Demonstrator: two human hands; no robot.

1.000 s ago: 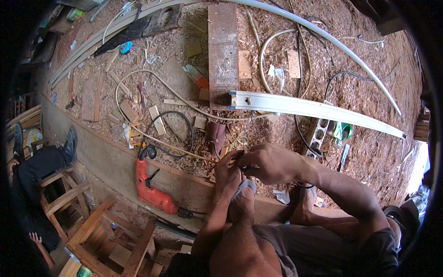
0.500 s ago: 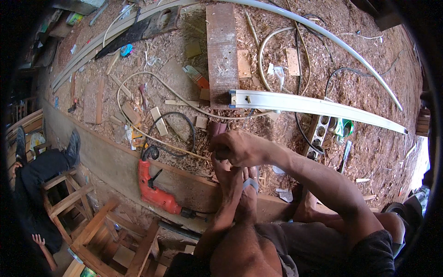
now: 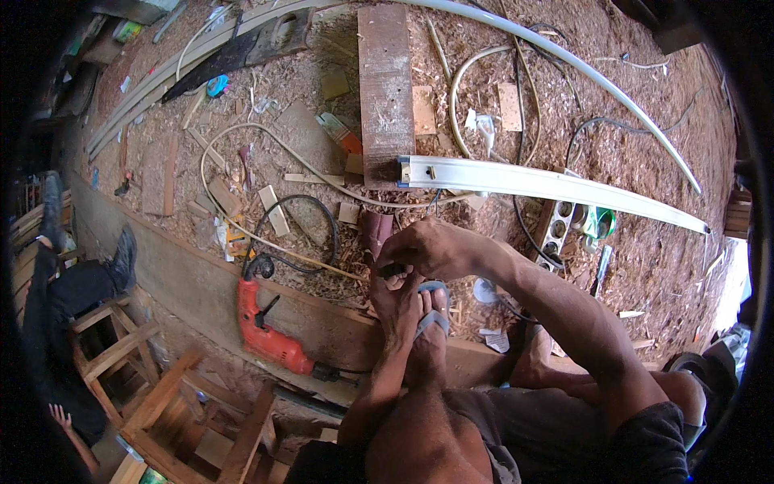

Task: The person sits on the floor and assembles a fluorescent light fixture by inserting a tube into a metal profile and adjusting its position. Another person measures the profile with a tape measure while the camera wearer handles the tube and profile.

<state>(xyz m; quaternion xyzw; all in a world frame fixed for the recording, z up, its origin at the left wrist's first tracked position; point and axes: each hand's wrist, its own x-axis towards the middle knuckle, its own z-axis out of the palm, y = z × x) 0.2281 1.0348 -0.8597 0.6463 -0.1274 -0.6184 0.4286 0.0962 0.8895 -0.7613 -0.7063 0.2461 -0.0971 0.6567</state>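
Observation:
My hands meet above the sandaled foot [image 3: 433, 323] near the middle. My right hand [image 3: 431, 246] is closed, its fingers bent down over the left one. Below it my left hand [image 3: 393, 297] is closed too, fingers curled inward. A small dark thing [image 3: 393, 270] shows between them; its kind is too hard to make out. Just beyond the hands lies a maroon rounded piece [image 3: 376, 230]. A long white metal channel [image 3: 500, 179] stretches rightward past my right hand, its left end over a worn plank [image 3: 385, 89]. To the left rests a red power drill [image 3: 272, 335].
A handsaw [image 3: 242, 56], a brush [image 3: 339, 133] and looped hoses [image 3: 282, 137] lie among wood shavings. At right are a spirit level [image 3: 555, 234], a green-and-white can [image 3: 597, 222] and a chisel-like tool [image 3: 601, 270]. Wooden stool frames [image 3: 121, 351] and another person's legs [image 3: 89, 274] are at left.
My right hand has tilted and shifted slightly right and up, exposing the dark thing between the hands. More of my sandaled foot shows. The other person's leg at left has moved a little.

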